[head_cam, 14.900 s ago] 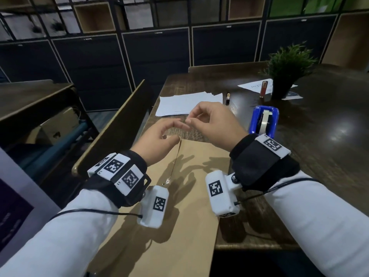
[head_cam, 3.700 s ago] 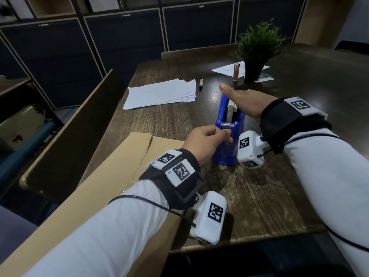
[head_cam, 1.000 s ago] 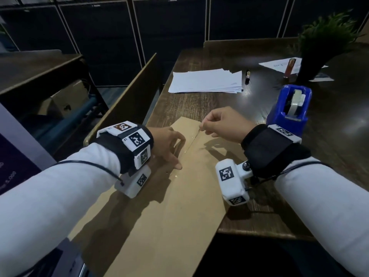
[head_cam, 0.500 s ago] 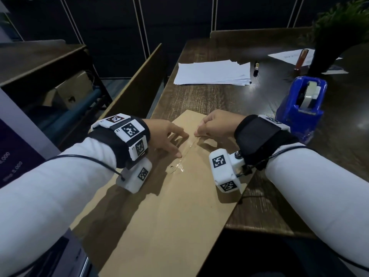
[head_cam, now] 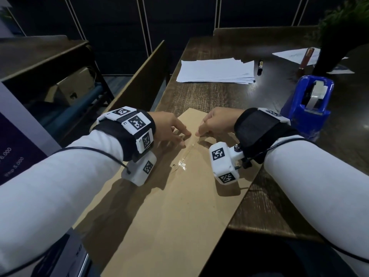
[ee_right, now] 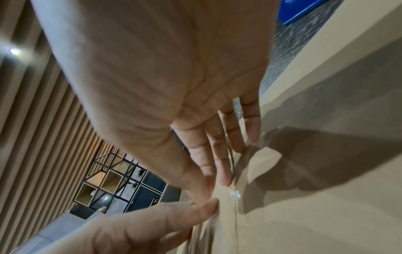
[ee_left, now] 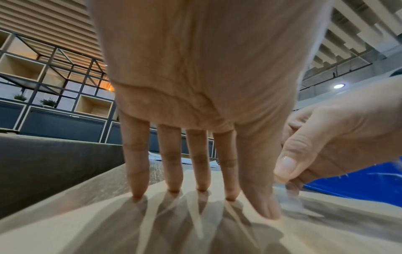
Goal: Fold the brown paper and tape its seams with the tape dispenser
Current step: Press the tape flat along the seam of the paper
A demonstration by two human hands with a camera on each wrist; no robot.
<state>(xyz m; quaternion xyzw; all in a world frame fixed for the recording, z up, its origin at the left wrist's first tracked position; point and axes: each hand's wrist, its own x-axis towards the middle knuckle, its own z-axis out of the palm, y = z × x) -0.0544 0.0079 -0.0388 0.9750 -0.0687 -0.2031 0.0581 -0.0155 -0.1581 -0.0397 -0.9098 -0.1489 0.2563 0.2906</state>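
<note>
A stack of white sheets [head_cam: 216, 71] lies on the dark wooden table [head_cam: 201, 96] beside a pen [head_cam: 260, 67].

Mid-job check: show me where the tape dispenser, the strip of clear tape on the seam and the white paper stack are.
tape dispenser [head_cam: 308, 114]: head view, on its blue body.
clear tape [head_cam: 182, 163]: head view, on the shiny strip along the seam.
white paper stack [head_cam: 216, 70]: head view, on the top sheet.

Tan brown paper [head_cam: 175, 206] covers a dark wood-grain surface [head_cam: 199, 96]; a blue tape dispenser [head_cam: 307, 108] sits at two o'clock, white sheets [head_cam: 215, 70] at twelve.
</note>
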